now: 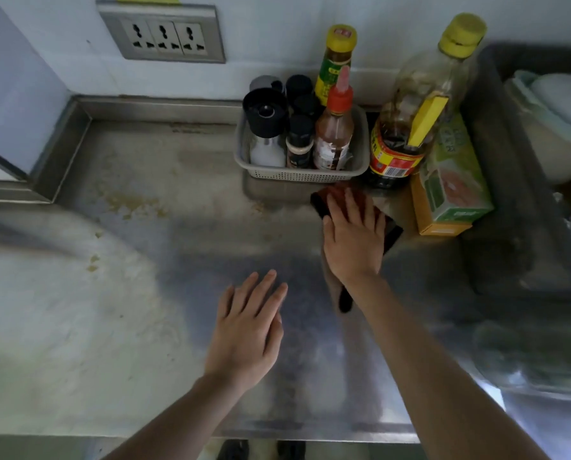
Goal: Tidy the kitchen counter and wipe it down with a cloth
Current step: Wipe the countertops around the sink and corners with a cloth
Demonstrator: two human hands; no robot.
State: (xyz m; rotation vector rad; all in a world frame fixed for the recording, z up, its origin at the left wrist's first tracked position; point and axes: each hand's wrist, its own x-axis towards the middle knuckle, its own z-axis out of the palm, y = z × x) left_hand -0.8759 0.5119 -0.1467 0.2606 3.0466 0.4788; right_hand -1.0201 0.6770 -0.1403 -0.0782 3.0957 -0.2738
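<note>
My right hand (354, 239) lies flat, fingers spread, pressing a dark red and black cloth (335, 194) onto the steel counter (164, 247), just in front of the condiment basket. Most of the cloth is hidden under the palm; a dark end (345, 302) shows below my wrist. My left hand (247, 330) rests flat on the counter nearer to me, fingers slightly apart, holding nothing. Yellowish crumbs and stains (128, 204) mark the counter to the left.
A grey basket (302, 175) of seasoning bottles stands by the back wall. Right of it are a large oil bottle (410, 104) and a green and orange box (450, 184). A sink (523, 180) with dishes lies at far right. A socket panel (161, 33) is on the wall.
</note>
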